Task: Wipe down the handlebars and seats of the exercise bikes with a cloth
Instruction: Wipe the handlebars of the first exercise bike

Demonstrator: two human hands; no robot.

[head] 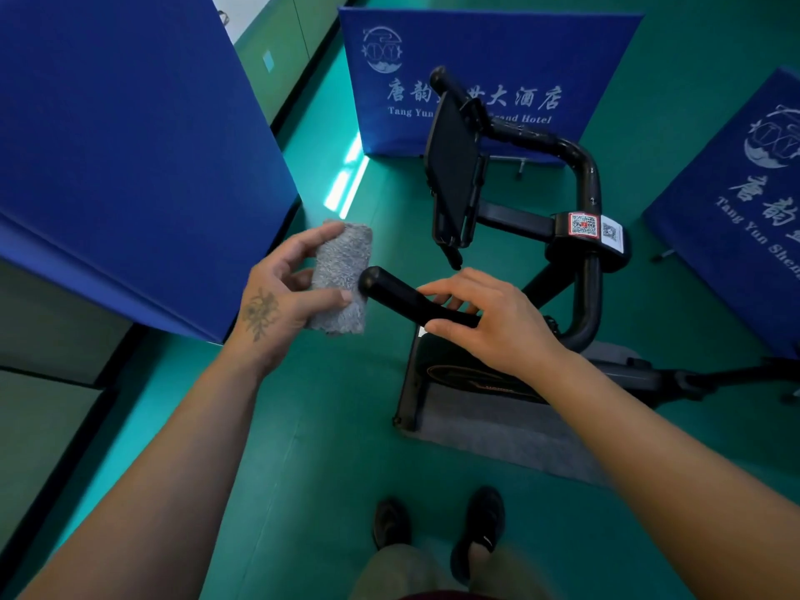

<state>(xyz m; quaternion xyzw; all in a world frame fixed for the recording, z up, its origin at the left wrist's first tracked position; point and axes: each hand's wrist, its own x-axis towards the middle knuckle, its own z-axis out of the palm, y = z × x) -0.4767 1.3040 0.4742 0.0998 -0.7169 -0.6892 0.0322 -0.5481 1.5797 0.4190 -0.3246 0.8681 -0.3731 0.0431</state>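
Cloth at the near handlebar end, wipe about to start

Gripping a rolled grey cloth (342, 277), the left hand (281, 296) has thumb and fingers curled round it, just left of the rounded end of the near handlebar (411, 300); cloth and bar end look to be touching or nearly so, I cannot tell which. At far left stands a blue partition panel (130, 145), and the green floor (303, 426) runs beneath everything. Moving right, the right hand (489, 318) clasps the black foam sleeve of that same handlebar, fingers over the top and thumb beneath, clamped on the bar as if to steady it. Beyond the hands, a dark phone or tablet holder (452, 175) stands at the middle of the bars, and the far handlebar (441, 77) reaches away toward a blue banner (489, 80) with hotel lettering. Right again, the bar's curved tube (591, 184) drops to a clamp carrying QR code stickers (584, 225). A second blue banner (736, 210) stands at far right. No seat is in view.

Judging by this, the step in hand is the start of wiping the near handlebar. The next move calls for wrapping the cloth round the bar end and drawing it along the foam, with the right hand sliding or lifting off so its covered patch gets cleaned too
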